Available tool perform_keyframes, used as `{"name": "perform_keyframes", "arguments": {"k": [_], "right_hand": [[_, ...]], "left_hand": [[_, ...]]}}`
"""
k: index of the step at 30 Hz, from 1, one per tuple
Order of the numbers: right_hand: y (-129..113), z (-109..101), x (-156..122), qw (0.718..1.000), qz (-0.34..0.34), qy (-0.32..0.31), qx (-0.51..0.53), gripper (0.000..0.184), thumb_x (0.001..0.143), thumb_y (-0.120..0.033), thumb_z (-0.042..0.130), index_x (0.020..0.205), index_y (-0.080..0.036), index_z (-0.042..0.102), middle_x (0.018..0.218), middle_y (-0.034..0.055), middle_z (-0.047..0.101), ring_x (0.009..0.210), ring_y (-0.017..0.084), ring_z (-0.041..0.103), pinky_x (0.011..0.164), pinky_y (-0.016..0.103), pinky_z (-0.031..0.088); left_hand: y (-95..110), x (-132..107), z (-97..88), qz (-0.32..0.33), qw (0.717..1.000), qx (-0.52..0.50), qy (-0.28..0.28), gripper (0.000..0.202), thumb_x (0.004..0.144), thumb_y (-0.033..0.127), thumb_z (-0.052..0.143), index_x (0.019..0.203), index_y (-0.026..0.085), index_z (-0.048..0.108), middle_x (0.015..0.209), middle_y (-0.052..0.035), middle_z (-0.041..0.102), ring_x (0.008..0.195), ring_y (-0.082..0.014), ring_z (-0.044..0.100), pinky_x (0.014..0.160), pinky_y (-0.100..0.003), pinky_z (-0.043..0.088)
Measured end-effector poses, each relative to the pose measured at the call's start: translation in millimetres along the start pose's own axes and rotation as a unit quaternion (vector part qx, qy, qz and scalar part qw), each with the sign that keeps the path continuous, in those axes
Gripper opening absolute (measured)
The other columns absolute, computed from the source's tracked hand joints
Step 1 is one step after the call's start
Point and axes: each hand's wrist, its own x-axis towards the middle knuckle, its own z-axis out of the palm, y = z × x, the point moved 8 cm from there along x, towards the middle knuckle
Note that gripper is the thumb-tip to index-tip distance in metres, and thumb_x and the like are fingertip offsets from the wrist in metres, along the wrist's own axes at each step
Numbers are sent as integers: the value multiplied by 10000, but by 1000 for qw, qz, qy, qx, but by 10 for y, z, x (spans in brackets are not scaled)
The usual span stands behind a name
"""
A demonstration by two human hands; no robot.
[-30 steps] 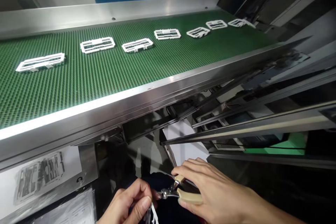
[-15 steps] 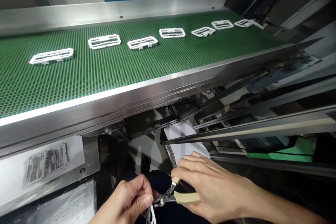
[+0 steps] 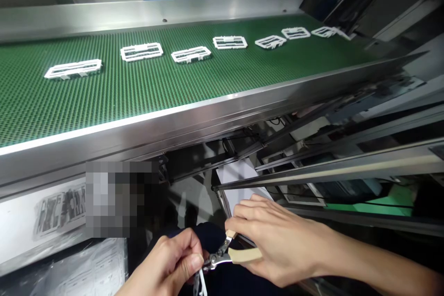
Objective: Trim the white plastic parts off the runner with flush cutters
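Lower centre, I see left fingers pinch a white plastic piece; right fingers grip pliers; likely trimming; next calls for steadiness

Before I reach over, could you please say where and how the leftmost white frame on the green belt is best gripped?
Probably pinch the frame at its near long edge, from the near side of the belt: that edge faces you, while a raised metal guard stands behind.

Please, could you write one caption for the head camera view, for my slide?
Left hand pinching a white piece, right hand gripping pale-handled pliers, before a green conveyor belt with white frames.
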Motion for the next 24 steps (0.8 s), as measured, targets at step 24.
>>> {"name": "perform_keyframes", "arguments": {"k": [24], "right_hand": [[-147, -90, 92, 991, -86, -13, -99, 86, 707, -259, 615, 654, -191, 605, 549, -2, 577, 463, 141, 484, 469, 269, 219]], "left_hand": [[-22, 14, 99, 16, 999, -41, 8, 377, 891, 531, 437, 691, 212, 427, 606, 38, 465, 587, -137, 432, 575, -251, 322]]}}
